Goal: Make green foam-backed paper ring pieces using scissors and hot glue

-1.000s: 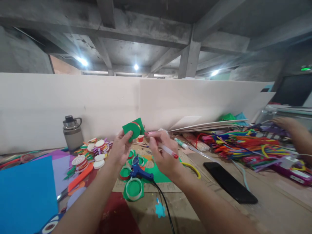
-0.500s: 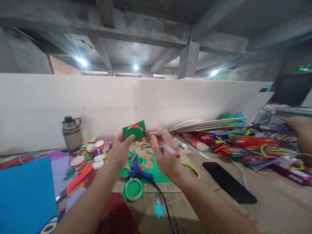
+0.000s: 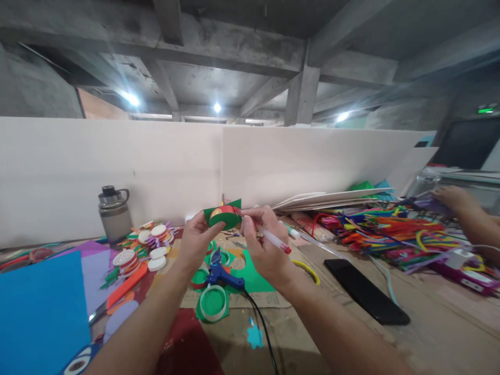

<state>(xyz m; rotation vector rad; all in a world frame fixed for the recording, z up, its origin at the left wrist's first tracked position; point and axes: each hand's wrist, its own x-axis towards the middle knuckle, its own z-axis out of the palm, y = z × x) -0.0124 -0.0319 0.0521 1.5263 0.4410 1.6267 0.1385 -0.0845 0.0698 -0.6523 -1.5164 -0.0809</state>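
Observation:
My left hand (image 3: 197, 233) pinches a green card (image 3: 235, 204) together with a round piece (image 3: 226, 216) that has a green face and a red printed band. In my right hand (image 3: 267, 239) is a clear-barrelled pen (image 3: 275, 239) with a red end, its point at the right edge of the round piece. Below both hands lies a blue glue gun (image 3: 226, 277) with a black cord. Around it are white and red rings on green card, among them a white ring (image 3: 202, 303). A green sheet (image 3: 255, 276) with a round hole lies partly behind my right hand.
A black phone (image 3: 365, 291) lies at right, below a pile of coloured pipe cleaners (image 3: 394, 234). Another person's hand (image 3: 449, 200) reaches in at far right. A bottle (image 3: 115, 216), blue sheet (image 3: 42, 312) and orange cutter (image 3: 127, 286) are at left. White board (image 3: 175, 172) stands behind.
The card and round piece have shifted slightly right and down and tipped, so more of the red band shows. The pen stays at its right edge. The other person's hand has moved left.

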